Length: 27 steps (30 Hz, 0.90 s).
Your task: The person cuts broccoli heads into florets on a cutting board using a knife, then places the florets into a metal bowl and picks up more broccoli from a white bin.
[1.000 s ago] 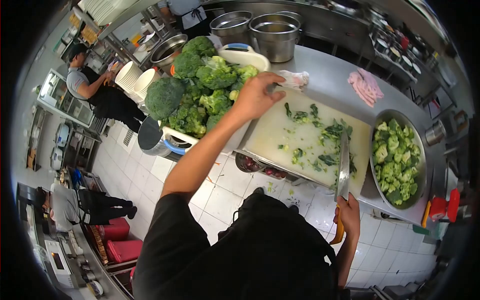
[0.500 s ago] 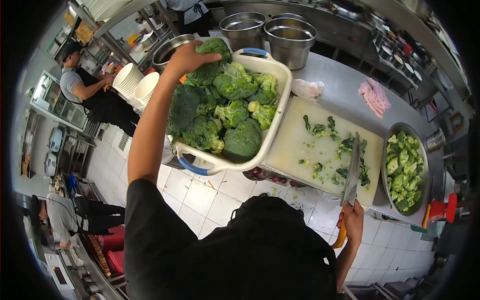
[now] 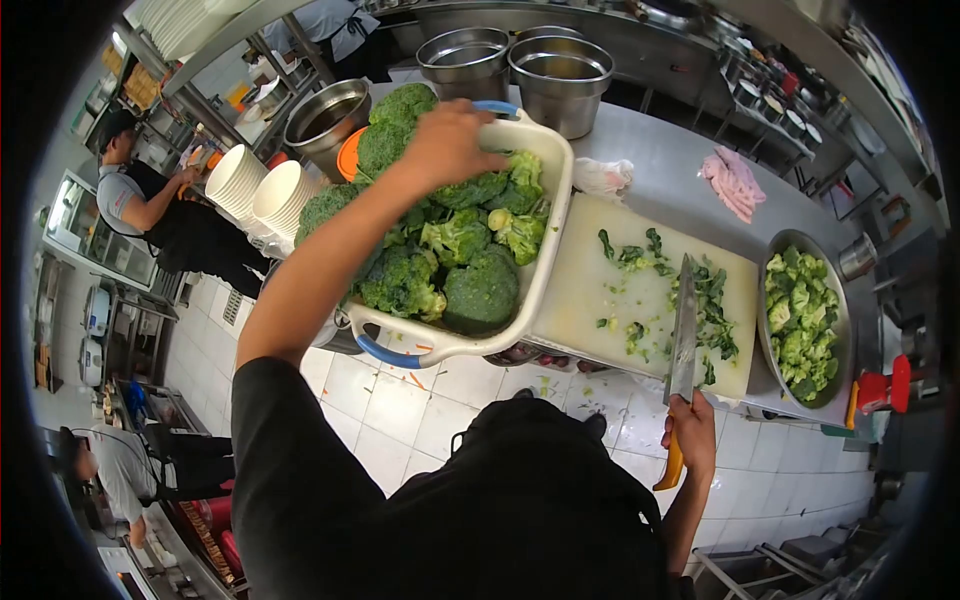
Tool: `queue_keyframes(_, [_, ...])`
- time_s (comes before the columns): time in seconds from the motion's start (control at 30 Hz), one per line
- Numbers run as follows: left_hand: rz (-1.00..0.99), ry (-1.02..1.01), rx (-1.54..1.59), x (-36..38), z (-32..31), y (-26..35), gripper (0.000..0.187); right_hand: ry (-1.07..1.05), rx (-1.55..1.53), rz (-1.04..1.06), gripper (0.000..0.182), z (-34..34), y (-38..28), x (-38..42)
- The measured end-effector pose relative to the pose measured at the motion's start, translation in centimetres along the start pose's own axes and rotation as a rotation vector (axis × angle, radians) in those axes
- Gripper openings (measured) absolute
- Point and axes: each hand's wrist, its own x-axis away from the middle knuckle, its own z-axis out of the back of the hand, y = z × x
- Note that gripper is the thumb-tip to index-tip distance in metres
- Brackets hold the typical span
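Left hand (image 3: 447, 143) closes over broccoli (image 3: 470, 188) in the basket (image 3: 545, 215); right hand (image 3: 690, 430) grips the knife (image 3: 683, 335) over the cutting board (image 3: 585, 275).

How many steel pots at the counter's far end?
3: two pots side by side behind the tub, left and right, and a third farther left beside the broccoli. More may be hidden.
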Motion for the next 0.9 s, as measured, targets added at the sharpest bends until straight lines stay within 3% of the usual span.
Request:
queue_keyframes(0.07, [0.018,-0.128,0.099,-2.1,-1.7,3.1,0.057,-0.008,0.012,0.002,0.014,-0.2,-0.4,0.0])
queue_keyframes(0.13, [0.074,-0.258,0.068,-6.0,-7.6,2.8,0.051,-0.021,0.027,0.002,0.013,-0.3,-0.7,-0.1])
queue_keyframes(0.23, [0.213,-0.609,-0.032,-9.5,-11.2,3.9,0.044,-0.053,0.021,0.005,0.012,0.0,-0.2,-0.5])
queue_keyframes(0.33, [0.182,-0.698,-0.066,-10.3,-14.5,3.6,0.052,-0.073,0.051,0.014,0.013,0.6,-0.9,0.1])
queue_keyframes(0.43, [0.485,-0.453,-0.062,-8.8,-15.6,5.7,0.058,-0.082,0.043,-0.009,0.015,1.5,0.0,0.2])
queue_keyframes(0.57, [0.509,-0.290,-0.092,-7.2,-15.2,6.3,0.053,-0.128,0.003,-0.002,0.016,2.9,0.4,-0.3])
queue_keyframes(0.73, [0.458,-0.266,-0.086,-7.5,-12.9,6.7,0.052,-0.160,0.051,0.019,0.016,4.9,0.2,-1.0])
queue_keyframes(0.83, [0.474,-0.345,0.186,-8.3,-11.0,4.8,0.048,-0.168,0.062,0.018,0.015,5.7,0.0,-1.6])
queue_keyframes(0.9, [0.417,-0.229,0.175,-7.9,-9.8,4.2,0.046,-0.177,0.075,0.020,0.015,6.4,-0.5,-2.0])
